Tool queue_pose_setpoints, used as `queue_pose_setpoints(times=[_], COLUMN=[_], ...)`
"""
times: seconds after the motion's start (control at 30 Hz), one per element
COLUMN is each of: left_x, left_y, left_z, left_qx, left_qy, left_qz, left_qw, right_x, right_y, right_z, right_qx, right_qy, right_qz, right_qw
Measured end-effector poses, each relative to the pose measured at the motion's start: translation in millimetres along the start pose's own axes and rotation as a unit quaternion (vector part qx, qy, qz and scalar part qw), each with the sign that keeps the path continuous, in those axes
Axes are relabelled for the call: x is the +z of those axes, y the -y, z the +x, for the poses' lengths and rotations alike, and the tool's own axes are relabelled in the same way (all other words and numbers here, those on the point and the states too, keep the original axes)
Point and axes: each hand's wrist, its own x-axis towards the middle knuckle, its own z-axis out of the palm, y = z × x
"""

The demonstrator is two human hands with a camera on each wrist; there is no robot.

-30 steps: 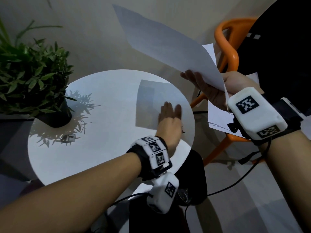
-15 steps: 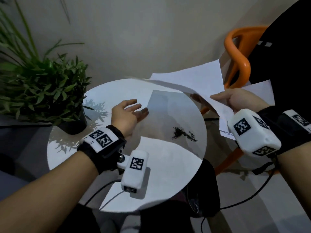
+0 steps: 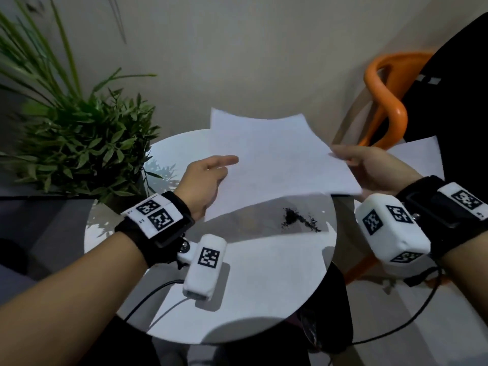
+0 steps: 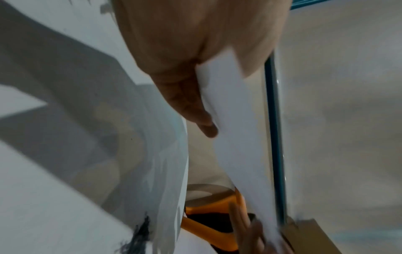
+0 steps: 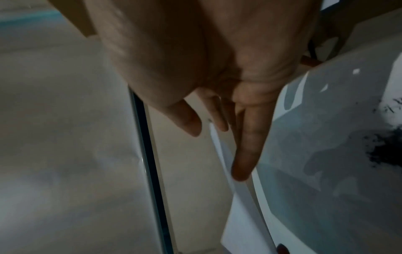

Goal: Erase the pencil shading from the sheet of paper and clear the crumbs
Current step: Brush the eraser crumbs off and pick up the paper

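Both hands held one sheet of paper [image 3: 277, 165] in the air above the far half of the round white desk [image 3: 264, 286]. The left hand [image 3: 203, 180] gripped the sheet's left edge, thumb on top and the other fingers [image 4: 191, 103] under it, as the left wrist view showed the paper running out from between thumb and palm. The right hand [image 3: 369, 167] held the sheet's right edge near its near-right corner; in the right wrist view its fingers [image 5: 248, 146] lay stretched along the underside of the paper, with the thumb apart from them, so the hold looked like a light pinch. The sheet sagged a little between the two hands, its far edge reaching past the desk's far edge, and its upper face showed no shading that could be made out.

A small dark heap of crumbs [image 3: 295, 220] lay on the desk near its right edge, below the sheet's near edge and apart from both hands, with a thin scatter trailing toward the right.

A potted plant [image 3: 79, 143] stood at the desk's left edge. An orange chair [image 3: 385, 101] stood beyond the right edge, with more white paper [image 3: 417, 157] lying on it behind the right hand.
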Motion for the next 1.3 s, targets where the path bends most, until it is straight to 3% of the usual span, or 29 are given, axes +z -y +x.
queue_pose_setpoints(times=[0.07,0.13,0.2,0.33,0.43,0.57,0.7,0.73,0.83,0.9,0.93,0.97,1.0,1.1,1.2,1.3], left_x=[7,15,22,30,23,7,6,8,10,20,27,36,44,61,65,80], left_y=[-1,-5,-6,5,20,25,14,11,2,2,4,8,13,29,37,42], left_z=[10,17,27,45,61,74,68,63,43,19,4,-9,-18,-31,-35,-37], left_qx=[-0.023,-0.057,-0.081,-0.12,-0.086,-0.053,-0.085,-0.096,-0.083,0.005,0.049,0.074,0.088,0.123,0.146,0.153], left_qy=[-0.058,-0.058,-0.042,-0.048,-0.04,-0.044,0.042,0.055,0.018,0.011,0.028,0.057,0.087,0.116,0.136,0.213], left_qz=[-0.083,-0.165,-0.173,-0.035,0.181,0.472,0.548,0.543,0.452,0.437,0.432,0.429,0.427,0.428,0.456,0.474], left_qw=[0.995,0.983,0.981,0.991,0.979,0.879,0.831,0.833,0.888,0.899,0.9,0.899,0.896,0.888,0.867,0.841], right_x=[-7,-17,-29,-52,-71,-100,-125,-129,-136,-133,-132,-132,-130,-123,-104,-99], right_y=[-1,-8,-18,-42,-63,-105,-156,-168,-211,-248,-266,-289,-310,-373,-384,-381], right_z=[0,-1,-4,-19,-32,-42,-48,-49,-51,-48,-43,-35,-25,-4,-4,-5], right_qx=[-0.025,-0.032,-0.026,-0.02,-0.03,-0.015,0.011,0.028,0.087,0.122,0.136,0.152,0.186,0.217,0.2,0.182], right_qy=[-0.01,-0.036,-0.059,-0.087,-0.096,-0.112,-0.129,-0.14,-0.181,-0.184,-0.17,-0.124,-0.062,0.037,0.011,0.009], right_qz=[0.092,0.139,0.152,0.169,0.198,0.231,0.258,0.261,0.2,0.043,-0.086,-0.209,-0.327,-0.556,-0.637,-0.682], right_qw=[0.995,0.989,0.986,0.982,0.975,0.966,0.957,0.955,0.959,0.974,0.972,0.958,0.924,0.801,0.744,0.709])
